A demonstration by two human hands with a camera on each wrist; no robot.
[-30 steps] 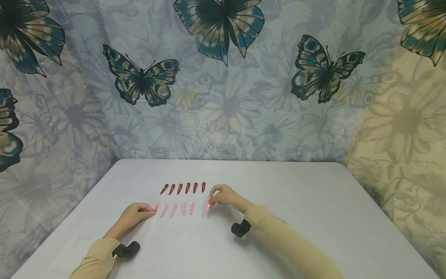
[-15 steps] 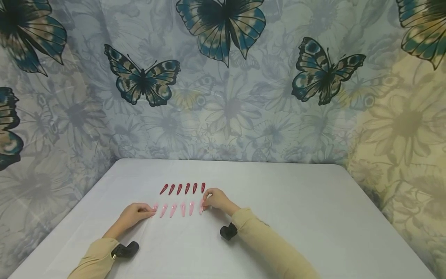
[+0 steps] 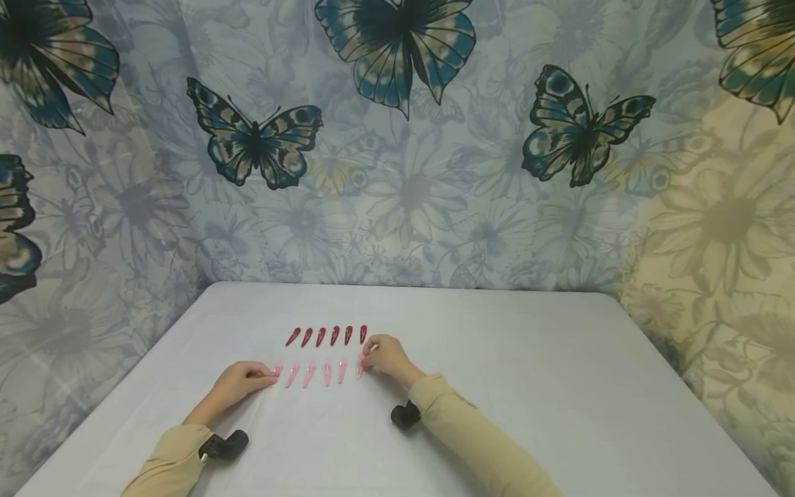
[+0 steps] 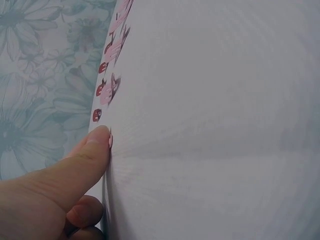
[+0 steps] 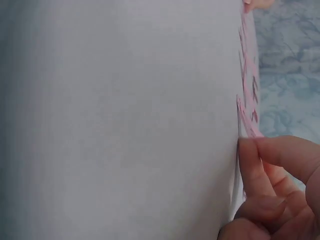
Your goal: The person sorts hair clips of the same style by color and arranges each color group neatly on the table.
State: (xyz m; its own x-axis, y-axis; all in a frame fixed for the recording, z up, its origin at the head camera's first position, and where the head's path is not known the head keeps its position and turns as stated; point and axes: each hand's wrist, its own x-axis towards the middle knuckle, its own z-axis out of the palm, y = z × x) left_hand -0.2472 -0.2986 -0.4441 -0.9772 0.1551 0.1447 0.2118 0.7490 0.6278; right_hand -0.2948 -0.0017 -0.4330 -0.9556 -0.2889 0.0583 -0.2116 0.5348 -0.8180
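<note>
Two rows of snap hair clips lie on the white table (image 3: 528, 373). The far row is dark red (image 3: 335, 336), the near row pink (image 3: 310, 375). At the right end of the near row, my right hand (image 3: 390, 357) pinches a pink hair clip (image 3: 359, 371) by its upper part, its tip pointing toward me. My left hand (image 3: 234, 384) holds the leftmost pink hair clip (image 3: 278, 368) between thumb and fingers, at the table. In the left wrist view the thumb (image 4: 92, 150) covers most of that clip.
Each wrist carries a black camera, the left one (image 3: 226, 445) and the right one (image 3: 406, 416) both close above the tabletop. A cloth backdrop (image 3: 413, 214) printed with butterflies and flowers rises behind the table and along both sides.
My right hand has moved left with its pink hair clip, bringing it beside the other pink ones; over the last half second it barely moves. My left hand has stayed in place.
</note>
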